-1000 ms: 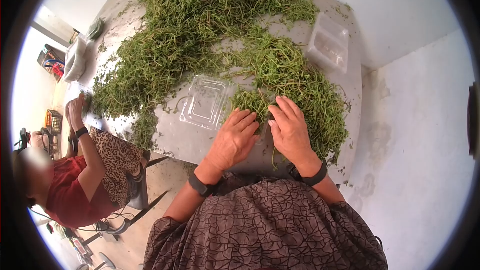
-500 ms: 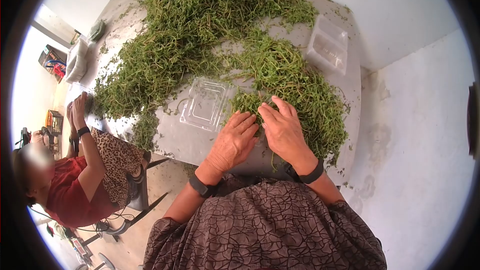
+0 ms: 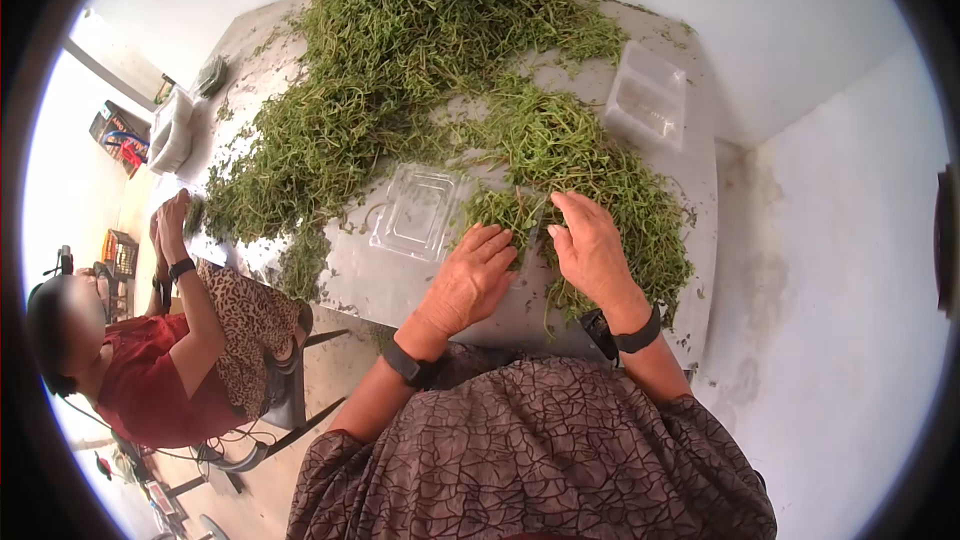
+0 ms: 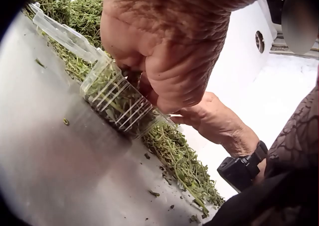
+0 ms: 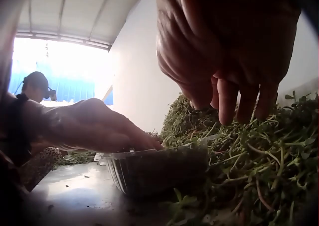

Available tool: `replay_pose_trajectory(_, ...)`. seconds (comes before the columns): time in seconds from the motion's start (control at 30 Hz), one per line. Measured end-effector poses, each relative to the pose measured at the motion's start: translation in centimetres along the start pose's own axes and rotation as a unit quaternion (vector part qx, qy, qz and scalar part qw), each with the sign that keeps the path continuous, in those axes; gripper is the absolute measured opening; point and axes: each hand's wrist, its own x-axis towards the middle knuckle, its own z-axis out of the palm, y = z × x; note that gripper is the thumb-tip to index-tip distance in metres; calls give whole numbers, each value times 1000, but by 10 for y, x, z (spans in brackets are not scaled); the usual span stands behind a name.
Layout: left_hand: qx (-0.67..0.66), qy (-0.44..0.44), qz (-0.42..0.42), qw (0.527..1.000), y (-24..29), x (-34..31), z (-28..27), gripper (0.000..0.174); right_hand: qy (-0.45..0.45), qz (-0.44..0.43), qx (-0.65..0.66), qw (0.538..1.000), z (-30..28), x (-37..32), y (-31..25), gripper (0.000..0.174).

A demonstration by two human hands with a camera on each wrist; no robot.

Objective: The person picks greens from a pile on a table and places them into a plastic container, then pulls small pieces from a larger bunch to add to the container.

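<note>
A clear plastic clamshell box (image 4: 119, 104) stands near the table's front edge with its lid (image 3: 415, 212) folded out to the left. Leafy green stems (image 3: 497, 208) fill its base. My left hand (image 3: 465, 280) rests on the greens with its fingers extended together, fingertips inside the box. Just right of the box, my right hand (image 3: 592, 252) hovers with fingers pointing down in the right wrist view, close over the loose pile of stems (image 5: 269, 156). Nothing shows gripped in it. The left palm hides part of the box's inside.
A large heap of greens (image 3: 420, 30) covers the back and left of the table (image 3: 350, 285). Stacked clear containers (image 3: 648, 95) stand at the right rear. A person in a red top (image 3: 150, 380) sits at the left, beside a white container (image 3: 172, 132).
My right hand moved left over the box, close to the left hand, then back right toward the loose pile. The left hand has stayed on the greens. The head view has shifted slightly.
</note>
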Motion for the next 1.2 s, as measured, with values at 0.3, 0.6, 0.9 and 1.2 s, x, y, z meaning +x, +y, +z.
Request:
replay_pose_trajectory(0.3,-12,-14,37,999,-11,-3,-3,34,1,19,12,1000,18,5,2,39)
replay_pose_trajectory(0.6,-12,-16,68,998,-18,-5,-1,32,-43,-80,-137,986,28,1,-7,34)
replay_pose_trajectory(0.9,-12,-15,73,997,-23,-7,3,32,-30,-33,-113,993,22,14,-31,36)
replay_pose_trajectory(1.2,-25,58,130,989,-18,-14,-18,28,-36,-81,-125,988,30,14,-26,35)
